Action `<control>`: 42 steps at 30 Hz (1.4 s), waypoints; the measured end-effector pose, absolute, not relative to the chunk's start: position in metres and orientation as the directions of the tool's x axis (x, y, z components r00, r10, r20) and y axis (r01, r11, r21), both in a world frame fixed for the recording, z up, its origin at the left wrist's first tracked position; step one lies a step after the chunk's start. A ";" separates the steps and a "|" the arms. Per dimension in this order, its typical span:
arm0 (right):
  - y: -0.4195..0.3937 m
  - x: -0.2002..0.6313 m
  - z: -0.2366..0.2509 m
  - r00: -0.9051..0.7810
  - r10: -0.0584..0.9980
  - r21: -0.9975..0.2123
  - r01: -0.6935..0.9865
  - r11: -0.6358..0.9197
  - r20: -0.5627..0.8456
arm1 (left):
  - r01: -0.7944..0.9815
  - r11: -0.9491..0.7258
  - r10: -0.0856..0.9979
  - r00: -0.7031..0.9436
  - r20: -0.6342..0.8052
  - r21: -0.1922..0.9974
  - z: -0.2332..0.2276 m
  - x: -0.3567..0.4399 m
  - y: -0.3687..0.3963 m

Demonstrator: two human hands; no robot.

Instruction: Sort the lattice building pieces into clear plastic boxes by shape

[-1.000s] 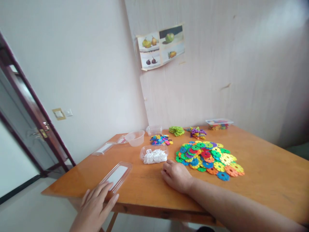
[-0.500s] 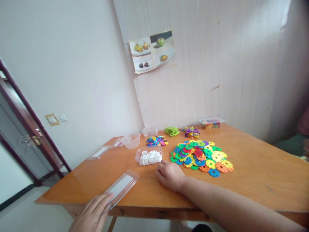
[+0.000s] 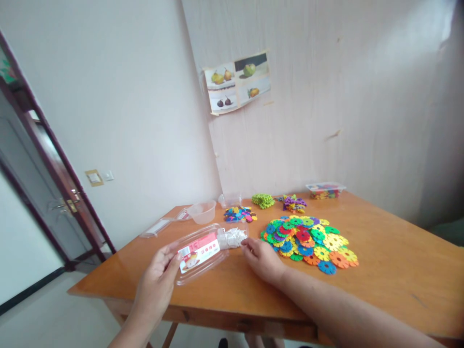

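A clear plastic lid with a pink and white printed label is tilted up in my left hand, pinched at its left end between thumb and fingers. Just behind its right end stands a clear plastic box full of small white plastic pieces; the lid hides part of it. My right hand rests on the table with its fingers curled against the box's near right corner. To the right of that hand spreads a heap of colourful notched discs.
Farther back on the wooden table are a translucent bowl, small blue and pink pieces, green pieces, purple pieces and a lidded box. Another flat clear lid lies at the left edge. A wall stands behind.
My left hand has lifted the lid off the table's front edge, turned its label up and brought it right, close to the box. My right hand's fingers have shifted at the box's corner.
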State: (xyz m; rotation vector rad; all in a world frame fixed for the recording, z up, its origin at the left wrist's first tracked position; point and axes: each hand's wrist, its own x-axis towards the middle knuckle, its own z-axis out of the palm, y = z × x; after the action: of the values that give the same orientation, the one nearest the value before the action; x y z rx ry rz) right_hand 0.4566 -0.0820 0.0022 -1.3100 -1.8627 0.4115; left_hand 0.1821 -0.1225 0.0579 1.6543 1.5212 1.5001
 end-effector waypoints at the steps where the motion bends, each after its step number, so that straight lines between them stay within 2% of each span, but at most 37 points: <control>1: -0.080 0.458 0.003 -0.122 0.904 -0.727 0.555 0.405 0.410 | 0.355 -0.297 0.903 -0.196 0.382 0.886 0.059 0.188 -0.120; 4: -0.076 0.458 0.005 -0.117 0.932 -0.873 0.328 0.362 0.343 | 0.187 -0.297 0.926 -0.183 0.330 0.936 0.058 0.199 -0.111; 7: -0.074 0.456 0.005 -0.158 0.949 -0.942 0.156 0.297 0.273 | 0.090 -0.288 0.936 -0.183 0.300 0.953 0.053 0.205 -0.099; 12: -0.070 0.454 0.004 -0.170 0.959 -0.972 0.016 0.232 0.226 | -0.011 -0.265 0.954 -0.147 0.261 0.964 0.046 0.220 -0.074; 16: -0.063 0.462 0.011 -0.090 0.983 -0.981 -0.130 0.146 0.159 | -0.035 -0.262 0.957 -0.141 0.255 0.964 0.046 0.234 -0.051; 19: -0.055 0.471 0.017 0.021 0.996 -0.971 -0.219 0.094 0.092 | -0.010 -0.274 0.941 -0.209 0.266 0.962 0.048 0.236 -0.032; 22: -0.045 0.477 0.018 0.114 0.993 -0.971 -0.234 0.049 0.023 | 0.027 -0.282 0.903 -0.330 0.274 0.959 0.042 0.236 -0.016; 26: -0.032 0.480 0.013 0.137 0.990 -0.977 -0.213 0.016 -0.014 | -0.003 -0.229 0.881 -0.426 0.206 0.974 0.017 0.244 -0.002; 32: -0.024 0.476 0.012 0.132 0.990 -0.987 -0.159 -0.023 -0.044 | -0.096 -0.213 0.899 -0.409 0.156 0.972 -0.012 0.258 0.007; 42: -0.016 0.475 0.003 0.076 0.996 -0.997 -0.065 -0.043 -0.048 | -0.174 -0.188 0.924 -0.364 0.114 0.967 -0.014 0.254 0.005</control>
State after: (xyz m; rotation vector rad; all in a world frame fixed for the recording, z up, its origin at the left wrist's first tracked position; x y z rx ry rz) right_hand 0.4748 -0.0163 0.0035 -1.2312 -1.0833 1.2146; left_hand 0.2543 0.0053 -0.0136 0.9702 1.2237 1.6792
